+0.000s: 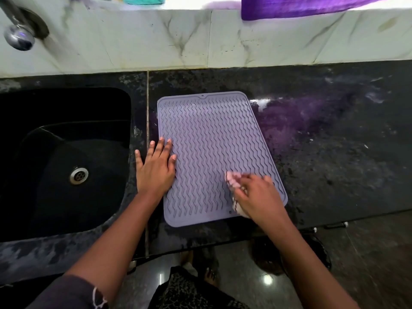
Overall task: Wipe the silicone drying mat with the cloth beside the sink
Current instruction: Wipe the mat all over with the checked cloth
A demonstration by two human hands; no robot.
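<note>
Dark stone counter point(323, 152), grey silicone mat point(207, 141) lying flat just right of the sink point(55, 152).
Left hand point(156, 168) lies palm down with straight, spread fingers across the mat's left edge. Right hand point(258, 195), slightly blurred, curls its fingers over a bunched pale pink cloth point(233, 180) pressed on the mat's near right part.

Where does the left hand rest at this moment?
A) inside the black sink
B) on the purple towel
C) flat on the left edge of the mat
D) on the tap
C: the left hand lies with straight fingers across the left edge of the mat, while the right hand holds the cloth on the mat near its front right corner.
</note>
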